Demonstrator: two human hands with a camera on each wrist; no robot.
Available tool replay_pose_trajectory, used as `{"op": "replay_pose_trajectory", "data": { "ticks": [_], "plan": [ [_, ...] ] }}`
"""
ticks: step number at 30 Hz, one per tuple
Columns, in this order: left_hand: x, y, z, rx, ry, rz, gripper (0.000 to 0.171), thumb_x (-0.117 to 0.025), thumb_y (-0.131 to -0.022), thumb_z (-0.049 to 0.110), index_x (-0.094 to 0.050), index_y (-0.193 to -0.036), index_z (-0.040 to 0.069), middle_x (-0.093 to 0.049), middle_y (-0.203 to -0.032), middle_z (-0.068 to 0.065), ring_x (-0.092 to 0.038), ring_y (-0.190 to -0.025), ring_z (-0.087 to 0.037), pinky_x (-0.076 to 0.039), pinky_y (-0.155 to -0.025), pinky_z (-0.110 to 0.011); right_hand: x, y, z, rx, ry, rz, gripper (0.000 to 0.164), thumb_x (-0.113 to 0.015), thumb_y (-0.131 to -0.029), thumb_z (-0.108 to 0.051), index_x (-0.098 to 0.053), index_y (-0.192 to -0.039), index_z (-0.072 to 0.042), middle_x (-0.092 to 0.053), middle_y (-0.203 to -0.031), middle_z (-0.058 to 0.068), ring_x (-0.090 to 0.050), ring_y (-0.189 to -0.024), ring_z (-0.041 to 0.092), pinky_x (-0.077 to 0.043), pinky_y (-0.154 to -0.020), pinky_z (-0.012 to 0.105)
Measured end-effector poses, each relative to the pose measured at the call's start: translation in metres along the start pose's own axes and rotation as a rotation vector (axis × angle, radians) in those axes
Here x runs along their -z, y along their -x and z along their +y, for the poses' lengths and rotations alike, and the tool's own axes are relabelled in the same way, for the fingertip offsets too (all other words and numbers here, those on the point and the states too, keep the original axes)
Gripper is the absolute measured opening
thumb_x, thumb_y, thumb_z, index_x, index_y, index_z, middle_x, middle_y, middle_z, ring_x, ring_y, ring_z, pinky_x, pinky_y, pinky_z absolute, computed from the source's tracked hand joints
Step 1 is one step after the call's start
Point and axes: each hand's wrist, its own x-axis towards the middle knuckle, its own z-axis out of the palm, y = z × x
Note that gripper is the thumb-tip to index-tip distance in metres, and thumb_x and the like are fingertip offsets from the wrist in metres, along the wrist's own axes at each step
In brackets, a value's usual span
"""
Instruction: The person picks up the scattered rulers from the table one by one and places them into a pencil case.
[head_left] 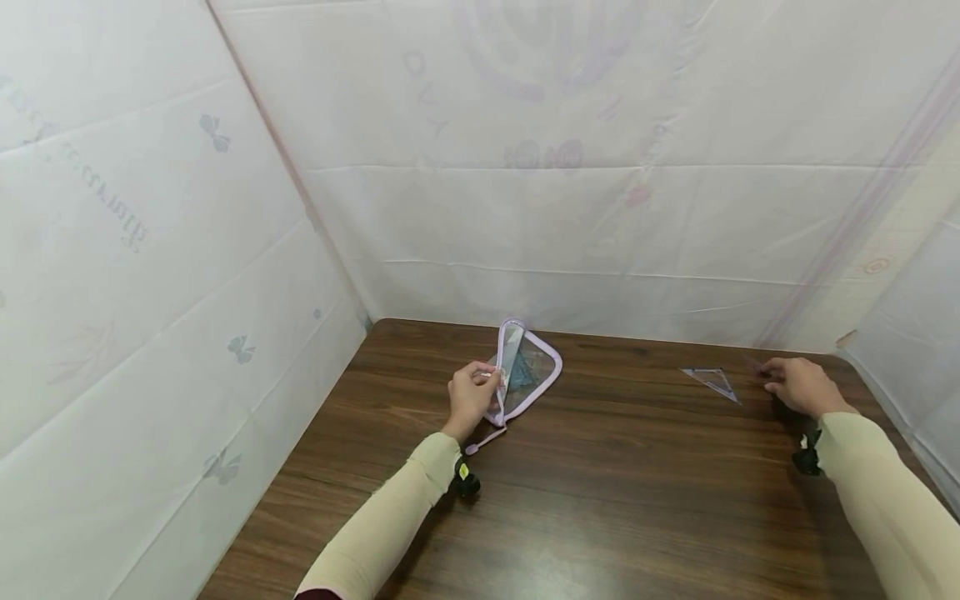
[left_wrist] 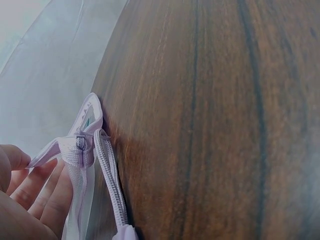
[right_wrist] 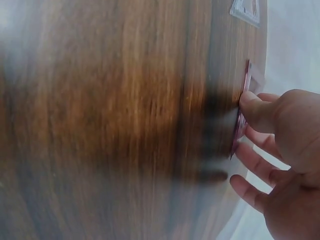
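With thumb and fingers, my left hand (head_left: 472, 396) pinches the edge of a see-through zipper pouch (head_left: 557, 367) with lilac trim. The pouch's mouth is partly spread, and a bluish clear piece (head_left: 522, 372) shows inside. A lilac zipper pull (left_wrist: 111, 180) hangs from its near corner. My right hand (head_left: 806, 387), at the far right of the table, pinches a thin pinkish see-through set square (right_wrist: 246, 82); the fingers cover part of it. Just left of that hand lies a clear triangular set square (head_left: 716, 382) flat on the wood.
The dark wood-grain table (head_left: 600, 483) runs back to a pale printed sheet (head_left: 562, 217) hung as a wall. Similar sheets rise at the left (head_left: 150, 292) and right (head_left: 918, 333) sides. Both forearms reach in from the near side.
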Motion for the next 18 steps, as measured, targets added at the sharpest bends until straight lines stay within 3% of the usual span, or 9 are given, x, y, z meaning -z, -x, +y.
{"op": "replay_pose_trajectory", "data": {
  "ticks": [9, 15, 18],
  "plan": [
    [0.0004, -0.0009, -0.0017, -0.006, -0.001, -0.001, 0.007, -0.073, -0.095, 0.011, -0.071, -0.095, 0.004, -0.077, -0.082, -0.014, -0.066, -0.051, -0.012, -0.061, -0.045, -0.03, -0.003, -0.0033, 0.0004, 0.021, -0.03, 0.05, 0.04, -0.07, -0.087, 0.002, -0.057, -0.124, 0.012, -0.063, -0.113, 0.04, -0.053, -0.105, 0.066, -0.044, -0.084, 0.08],
    [0.0009, 0.0001, -0.0006, -0.004, 0.01, -0.009, 0.007, -0.073, -0.095, 0.009, -0.071, -0.096, 0.002, -0.077, -0.083, -0.015, -0.067, -0.051, -0.014, -0.061, -0.045, -0.03, -0.0007, -0.0002, -0.0012, -0.025, -0.024, 0.059, 0.059, -0.073, -0.086, -0.002, -0.046, -0.135, 0.016, -0.061, -0.114, 0.043, -0.05, -0.107, 0.069, -0.041, -0.088, 0.081],
    [0.001, 0.0005, -0.0006, -0.002, 0.013, -0.006, 0.008, -0.073, -0.095, 0.009, -0.071, -0.096, 0.002, -0.077, -0.083, -0.015, -0.068, -0.053, -0.015, -0.061, -0.045, -0.03, -0.0006, 0.0015, -0.0018, -0.042, -0.031, 0.075, 0.06, -0.073, -0.086, -0.002, -0.045, -0.137, 0.016, -0.063, -0.111, 0.042, -0.051, -0.104, 0.069, -0.042, -0.086, 0.08]
  ]
}}
